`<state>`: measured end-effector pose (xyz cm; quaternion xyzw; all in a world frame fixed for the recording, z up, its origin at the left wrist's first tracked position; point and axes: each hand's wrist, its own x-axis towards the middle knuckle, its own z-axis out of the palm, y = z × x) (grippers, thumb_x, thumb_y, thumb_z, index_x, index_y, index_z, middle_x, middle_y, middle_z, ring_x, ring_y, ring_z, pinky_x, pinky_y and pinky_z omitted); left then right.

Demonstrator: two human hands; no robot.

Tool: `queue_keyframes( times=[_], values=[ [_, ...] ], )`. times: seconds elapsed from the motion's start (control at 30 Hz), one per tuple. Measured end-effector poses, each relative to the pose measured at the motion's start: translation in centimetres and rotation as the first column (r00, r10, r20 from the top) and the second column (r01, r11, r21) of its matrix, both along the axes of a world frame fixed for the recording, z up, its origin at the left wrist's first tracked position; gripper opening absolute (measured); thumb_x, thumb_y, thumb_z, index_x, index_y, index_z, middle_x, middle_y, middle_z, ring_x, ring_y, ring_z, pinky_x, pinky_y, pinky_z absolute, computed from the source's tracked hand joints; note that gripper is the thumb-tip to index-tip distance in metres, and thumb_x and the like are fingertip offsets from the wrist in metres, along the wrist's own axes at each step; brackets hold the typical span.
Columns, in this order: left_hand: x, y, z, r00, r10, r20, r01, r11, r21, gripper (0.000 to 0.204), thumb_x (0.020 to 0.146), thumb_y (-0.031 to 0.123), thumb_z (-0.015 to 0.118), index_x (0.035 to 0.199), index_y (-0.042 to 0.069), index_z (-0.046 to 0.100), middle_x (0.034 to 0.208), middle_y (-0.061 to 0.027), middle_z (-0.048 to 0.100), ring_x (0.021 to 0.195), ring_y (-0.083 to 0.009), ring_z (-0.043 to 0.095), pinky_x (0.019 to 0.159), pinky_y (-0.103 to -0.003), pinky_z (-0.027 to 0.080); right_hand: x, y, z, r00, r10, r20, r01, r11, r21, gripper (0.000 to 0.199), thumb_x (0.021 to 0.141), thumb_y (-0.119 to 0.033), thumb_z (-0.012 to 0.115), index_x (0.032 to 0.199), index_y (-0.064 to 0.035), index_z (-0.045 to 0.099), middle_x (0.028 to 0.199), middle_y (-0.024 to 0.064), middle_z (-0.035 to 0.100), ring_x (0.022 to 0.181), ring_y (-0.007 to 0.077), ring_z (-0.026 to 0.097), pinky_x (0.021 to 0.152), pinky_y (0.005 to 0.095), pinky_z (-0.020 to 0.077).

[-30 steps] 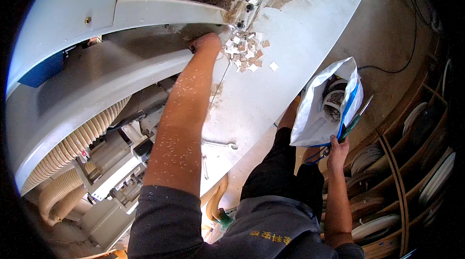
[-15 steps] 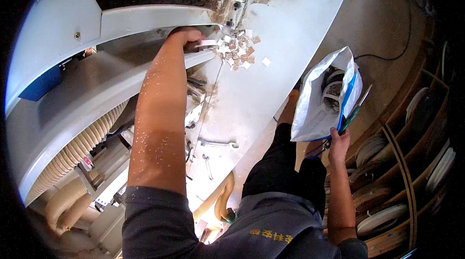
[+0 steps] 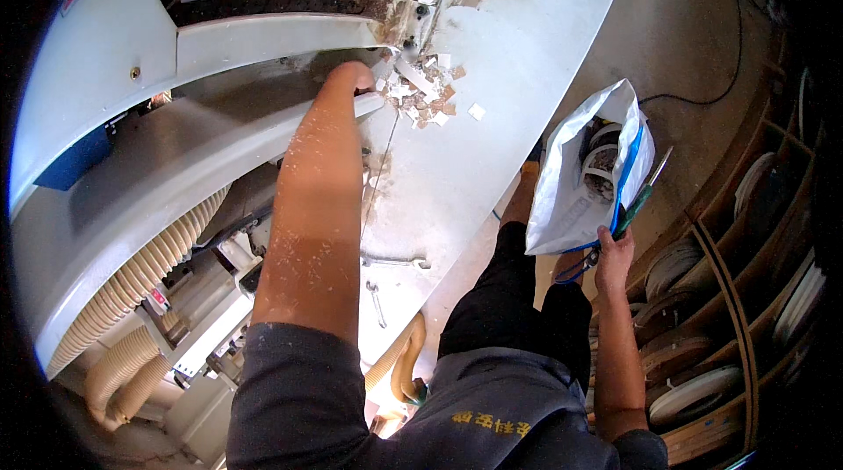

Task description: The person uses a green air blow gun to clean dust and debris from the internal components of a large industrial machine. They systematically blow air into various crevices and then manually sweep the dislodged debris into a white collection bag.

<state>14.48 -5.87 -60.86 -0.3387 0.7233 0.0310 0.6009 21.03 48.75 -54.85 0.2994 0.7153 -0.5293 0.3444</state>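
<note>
My left hand (image 3: 352,77) reaches to the end of a slot in a pale machine, beside a heap of small white and brown chips (image 3: 430,101). Its fingers bend down out of sight, so I cannot tell what they hold. A longer white strip (image 3: 414,77) lies across the heap, just right of the hand. At the right, my right hand (image 3: 614,257) is closed on the rim of a white bag (image 3: 562,198) with a blue edge. It also grips a green-handled tool (image 3: 634,211) with a thin metal blade. Dark round objects (image 3: 602,162) show inside the gaping bag.
Two wrenches (image 3: 395,262) lie on the pale machine table (image 3: 439,180). Below left run ribbed hoses (image 3: 145,277) and machine parts. A wooden rack (image 3: 724,294) with coiled rolls stands at the right. A black cable (image 3: 711,104) crosses the floor.
The white strip beside my left hand now lies farther right, over the chips. My left forearm has shifted a little right and the hand slightly down. The right hand keeps the bag nearly still.
</note>
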Motion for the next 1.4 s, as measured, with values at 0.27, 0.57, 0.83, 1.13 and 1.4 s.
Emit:
queue_keyframes(
  times=[0.27,0.57,0.83,1.13,1.4],
  values=[
    [0.8,-6.2,-1.5,0.953,0.275,-0.129,-0.266,0.96,0.087,0.033,0.074,0.02,0.066,0.101,0.0,0.067,0.106,-0.0147,0.065,0.093,-0.0275,0.061,0.085,-0.042,0.046,1.0,0.7,-1.6,0.996,0.012,-0.084,-0.016,0.999,-0.04,0.036,0.084,-0.005,0.056,0.118,0.003,0.05,0.082,0.0034,0.056,0.067,0.0141,0.052,0.062,0.0308,0.0439],
    [3.3,-5.9,-5.6,0.832,0.532,-0.157,-0.518,0.846,0.123,0.029,0.075,0.018,0.066,0.097,0.0,0.068,0.106,-0.0143,0.065,0.093,-0.0274,0.061,0.085,-0.042,0.046,0.9,0.3,-1.8,0.998,-0.02,-0.063,0.017,0.999,-0.047,0.038,0.085,-0.001,0.055,0.122,0.002,0.049,0.08,0.0019,0.056,0.063,0.0132,0.052,0.059,0.0294,0.0442],
    [3.6,-4.6,-6.9,0.884,0.197,-0.424,-0.28,0.949,-0.143,0.027,0.081,0.022,0.058,0.092,-0.001,0.067,0.099,-0.0183,0.067,0.091,-0.0351,0.062,0.084,-0.048,0.046,0.5,0.4,-1.8,0.998,0.04,-0.055,-0.041,0.999,-0.02,0.037,0.084,-0.004,0.056,0.12,0.0028,0.049,0.078,0.0015,0.053,0.065,0.0128,0.05,0.061,0.0286,0.0432],
    [2.9,7.1,-5.4,0.536,-0.008,-0.844,-0.359,0.903,-0.237,0.053,0.086,0.039,0.048,0.12,-0.002,0.05,0.132,-0.0226,0.046,0.123,-0.0447,0.039,0.101,-0.055,0.031,0.9,0.6,-2.0,1.0,-0.025,0.016,0.026,0.996,-0.086,0.03,0.084,-0.007,0.058,0.112,0.0024,0.052,0.094,0.006,0.057,0.083,0.0171,0.052,0.077,0.0326,0.042],
    [2.7,18.5,-5.2,0.28,-0.24,-0.93,-0.447,0.825,-0.347,0.073,0.078,0.047,0.064,0.133,0.005,0.041,0.147,-0.0104,0.031,0.138,-0.0375,0.019,0.108,-0.061,0.011,1.5,0.0,-2.3,0.995,-0.094,-0.018,0.092,0.991,-0.094,0.025,0.086,-0.005,0.056,0.109,0.0015,0.051,0.08,0.0051,0.058,0.068,0.0146,0.055,0.06,0.0302,0.046]
  ],
)
